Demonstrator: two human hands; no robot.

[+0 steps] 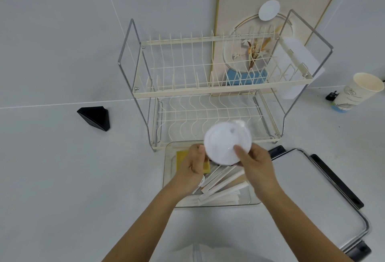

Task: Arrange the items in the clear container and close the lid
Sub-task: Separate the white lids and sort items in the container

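Note:
A clear container [167, 170] sits on the white counter in front of the dish rack. Inside it lie a yellow sponge [181, 157] and several white paper-wrapped sticks [225, 182]. Both hands hold a round white disc-shaped item [223, 142], wrapped in clear film, just above the container's far end. My left hand [193, 168] pinches its left edge and my right hand [256, 163] grips its lower right edge. The container's lid [312, 188], clear with black clips, lies flat on the counter to the right.
A two-tier cream wire dish rack [208, 86] stands right behind the container. A framed picture [281, 1] leans on the wall behind it. A paper cup [358, 92] stands at far right, a black wedge [95, 117] at left.

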